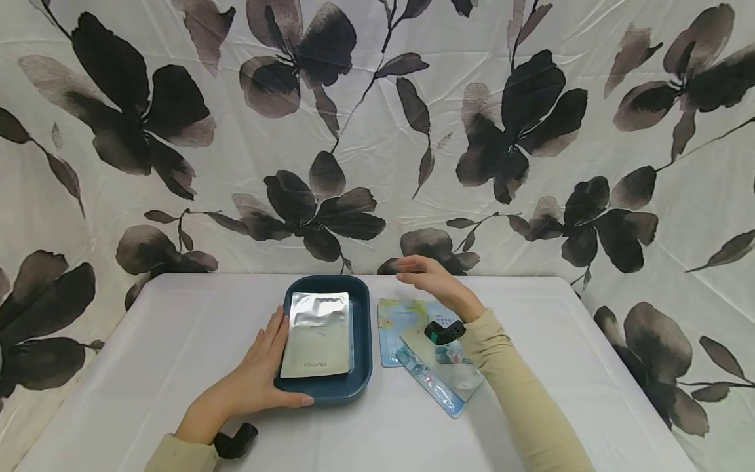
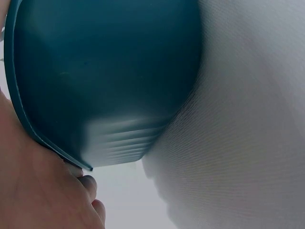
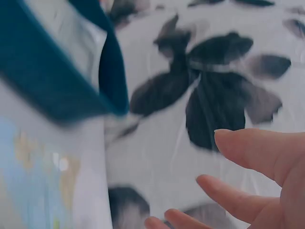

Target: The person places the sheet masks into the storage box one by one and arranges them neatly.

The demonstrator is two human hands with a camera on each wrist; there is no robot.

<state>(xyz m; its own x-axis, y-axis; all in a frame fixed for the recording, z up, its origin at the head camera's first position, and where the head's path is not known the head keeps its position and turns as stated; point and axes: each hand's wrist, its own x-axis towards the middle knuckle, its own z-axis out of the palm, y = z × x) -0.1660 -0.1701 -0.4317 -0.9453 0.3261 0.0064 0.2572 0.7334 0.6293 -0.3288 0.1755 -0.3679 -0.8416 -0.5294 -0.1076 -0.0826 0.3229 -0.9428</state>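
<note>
We see tray (image 1: pixel 362 334) at frame's lower centre, pouch (image 1: pixel 315 337) inside, both long axes up-down — left hand (image 1: pixel 253 377) touches tray's left rim, thumb spread from fingers. Right hand (image 1: pixel 436 282) nearer loose packets (image 1: pixel 428 357), just below it in frame — fingers extended, holding nothing.

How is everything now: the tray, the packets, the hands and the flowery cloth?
tray: right way up, packet inside
shiny packet: lying flat
loose packets: overlapping beside the tray
thin packet: lying slanted
left hand: touching the tray
right hand: in the air, holding nothing
flowery cloth: hanging, wrinkled
</note>
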